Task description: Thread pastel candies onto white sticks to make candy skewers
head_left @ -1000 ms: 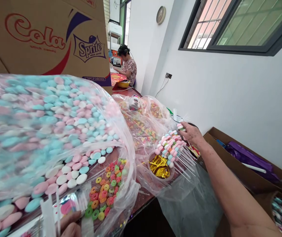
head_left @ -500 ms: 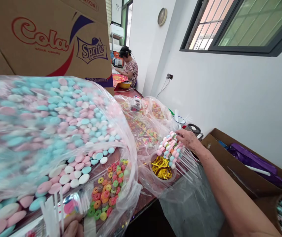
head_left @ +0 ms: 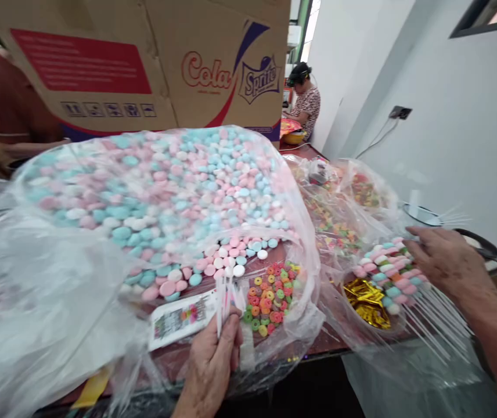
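Observation:
My left hand (head_left: 216, 354) is closed around a few thin white sticks (head_left: 224, 299), which point upward. Beside it lie a white printed packet (head_left: 183, 319) and a pile of small ring candies (head_left: 270, 299) in several colours. Behind spreads a big clear bag of pink, blue and white oval candies (head_left: 179, 180), some spilling out in front. On the right, my right hand (head_left: 446, 261) is open, fingers stretched out beside a stack of candy skewers (head_left: 392, 270). Whether its fingertips touch the skewers I cannot tell. The skewers rest over a round tub of gold twist ties (head_left: 368, 305).
A large cardboard carton (head_left: 165, 64) stands behind the candy. Clear bags of ring candies (head_left: 335, 226) lie at the back right, near a white-rimmed cup (head_left: 420, 213) of sticks. One person (head_left: 305, 101) sits farther back; another person's brown clothing (head_left: 13, 98) shows at the left.
The view has swung left, bringing more of the carton and my left hand into sight. The right hand stays by the skewers, and the left still holds white sticks.

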{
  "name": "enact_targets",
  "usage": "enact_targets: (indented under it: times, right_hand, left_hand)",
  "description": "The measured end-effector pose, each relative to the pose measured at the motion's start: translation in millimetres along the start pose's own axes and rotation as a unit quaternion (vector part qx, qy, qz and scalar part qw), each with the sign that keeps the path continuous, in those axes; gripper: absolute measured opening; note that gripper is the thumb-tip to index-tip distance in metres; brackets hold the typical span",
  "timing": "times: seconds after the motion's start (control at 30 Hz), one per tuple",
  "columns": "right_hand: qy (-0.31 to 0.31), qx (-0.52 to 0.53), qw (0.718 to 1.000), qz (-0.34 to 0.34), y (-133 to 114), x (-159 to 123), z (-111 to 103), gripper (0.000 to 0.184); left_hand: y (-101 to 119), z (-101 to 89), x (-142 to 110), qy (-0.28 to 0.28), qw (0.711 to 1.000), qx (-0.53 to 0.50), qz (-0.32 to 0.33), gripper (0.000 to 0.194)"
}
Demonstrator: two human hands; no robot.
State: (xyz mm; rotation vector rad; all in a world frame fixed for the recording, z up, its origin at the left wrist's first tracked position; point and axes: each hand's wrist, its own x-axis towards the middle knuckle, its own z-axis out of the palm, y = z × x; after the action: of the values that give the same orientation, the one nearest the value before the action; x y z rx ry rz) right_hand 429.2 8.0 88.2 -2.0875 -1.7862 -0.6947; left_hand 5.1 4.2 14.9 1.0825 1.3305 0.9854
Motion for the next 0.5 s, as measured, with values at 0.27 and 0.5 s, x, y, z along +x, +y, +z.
enact_targets:
  times: [0.27, 0.5]
  right_hand:
    - [-0.118, 0.34, 0.929, -0.082, -167.7, 27.5, -14.2, 0.025]
    - [-0.228, 0.373, 0.886, -0.151, -247.5, 33.7, 12.9, 0.027]
  left_hand:
    - [-5.6, -5.1, 0.7, -0.029, 0.999, 0.002, 0.017, 0.048]
    - [-2.1, -11.8, -1.2, -0.067, 0.996, 0.049, 0.019, 0.05]
